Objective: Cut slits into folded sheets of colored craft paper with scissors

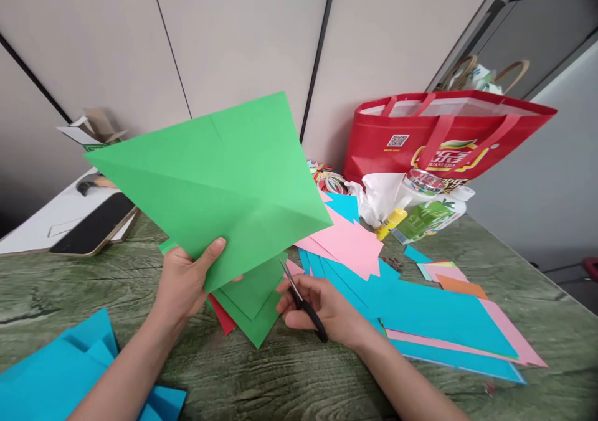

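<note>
My left hand (184,278) grips a large sheet of green paper (224,172) by its lower edge, thumb on the front face. The sheet is raised above the table and shows faint crease lines. In my right hand (322,306) is a pair of scissors (306,309) with black handles, the blades pointing up and to the left, apart from the raised sheet. Beneath the sheet, more green paper (256,321) lies on the table with a red piece (222,315) partly under it.
Blue paper (434,315) and pink paper (346,237) spread across the right side. More blue paper (60,371) lies at the front left. A phone (96,225) rests at the left. A red bag (397,134), crumpled tissue (376,197) and a yellow glue stick (391,223) stand at the back right.
</note>
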### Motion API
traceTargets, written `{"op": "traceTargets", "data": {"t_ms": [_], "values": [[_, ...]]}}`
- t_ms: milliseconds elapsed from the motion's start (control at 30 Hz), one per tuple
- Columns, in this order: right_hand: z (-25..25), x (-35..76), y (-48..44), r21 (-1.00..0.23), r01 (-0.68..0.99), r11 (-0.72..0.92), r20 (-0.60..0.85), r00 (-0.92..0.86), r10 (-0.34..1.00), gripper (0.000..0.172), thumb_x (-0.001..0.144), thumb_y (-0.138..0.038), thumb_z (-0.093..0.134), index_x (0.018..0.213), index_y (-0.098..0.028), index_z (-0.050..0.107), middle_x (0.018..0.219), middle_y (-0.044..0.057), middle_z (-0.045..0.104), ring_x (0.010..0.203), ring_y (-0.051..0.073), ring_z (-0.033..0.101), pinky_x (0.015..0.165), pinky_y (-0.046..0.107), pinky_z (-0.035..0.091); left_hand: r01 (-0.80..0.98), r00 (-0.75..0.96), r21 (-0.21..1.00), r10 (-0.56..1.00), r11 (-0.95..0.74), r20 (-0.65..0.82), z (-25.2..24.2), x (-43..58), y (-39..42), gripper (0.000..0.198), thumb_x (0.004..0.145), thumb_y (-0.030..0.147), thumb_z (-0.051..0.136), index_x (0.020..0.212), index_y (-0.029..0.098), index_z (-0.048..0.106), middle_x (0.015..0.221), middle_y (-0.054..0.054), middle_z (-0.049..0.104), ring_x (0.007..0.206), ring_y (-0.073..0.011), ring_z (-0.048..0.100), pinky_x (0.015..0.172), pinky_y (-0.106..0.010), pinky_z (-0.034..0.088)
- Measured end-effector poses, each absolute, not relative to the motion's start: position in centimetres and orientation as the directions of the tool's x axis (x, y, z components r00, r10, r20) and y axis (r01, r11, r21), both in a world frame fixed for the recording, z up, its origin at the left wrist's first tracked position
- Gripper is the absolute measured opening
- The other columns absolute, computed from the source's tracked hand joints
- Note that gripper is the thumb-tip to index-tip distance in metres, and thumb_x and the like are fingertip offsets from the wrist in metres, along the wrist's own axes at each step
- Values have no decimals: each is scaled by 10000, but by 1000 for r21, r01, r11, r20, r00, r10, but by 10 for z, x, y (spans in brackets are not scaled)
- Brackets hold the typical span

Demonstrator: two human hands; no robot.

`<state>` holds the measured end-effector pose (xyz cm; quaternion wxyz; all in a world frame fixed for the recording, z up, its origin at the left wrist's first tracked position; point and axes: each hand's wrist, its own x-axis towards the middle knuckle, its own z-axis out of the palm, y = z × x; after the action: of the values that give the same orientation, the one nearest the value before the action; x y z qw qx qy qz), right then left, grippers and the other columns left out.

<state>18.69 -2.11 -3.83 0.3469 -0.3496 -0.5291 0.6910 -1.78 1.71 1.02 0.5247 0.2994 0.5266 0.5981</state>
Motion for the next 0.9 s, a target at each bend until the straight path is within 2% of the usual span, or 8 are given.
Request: {"op": "traceTargets", "data": {"t_ms": [267, 533, 900], "values": [[-39, 186, -25, -941, -219, -258, -101, -545, 832, 387, 670, -292, 702, 1003, -171, 546, 824, 42, 590, 735, 137, 544, 679, 286, 418, -293, -176, 940, 957, 174, -232, 7, -9, 11, 320, 490, 238, 775, 778, 164, 657, 726, 4, 709, 459, -165, 615, 335, -280, 540], [-32, 184, -25, -954, -200, -224, -93, -512, 854, 395, 657, -320, 708, 981, -158, 550, 742, 11, 544, 670, 111, 493, 592, 236, 381, -260, -155, 950, 964, 171, -216, 5, -5, 8, 273, 513, 245, 762, 747, 160, 649, 660, 14, 699, 423, -163, 606, 328, -285, 535], [-32, 185, -26, -962, -175, -209, -98, -494, 864, 414, 642, -345, 715, 975, -166, 547, 739, 4, 515, 668, 113, 472, 591, 236, 379, -239, -159, 954, 962, 181, -222, 9, -7, 6, 257, 521, 233, 753, 749, 168, 654, 690, 11, 709, 424, -173, 615, 321, -295, 533]]}}
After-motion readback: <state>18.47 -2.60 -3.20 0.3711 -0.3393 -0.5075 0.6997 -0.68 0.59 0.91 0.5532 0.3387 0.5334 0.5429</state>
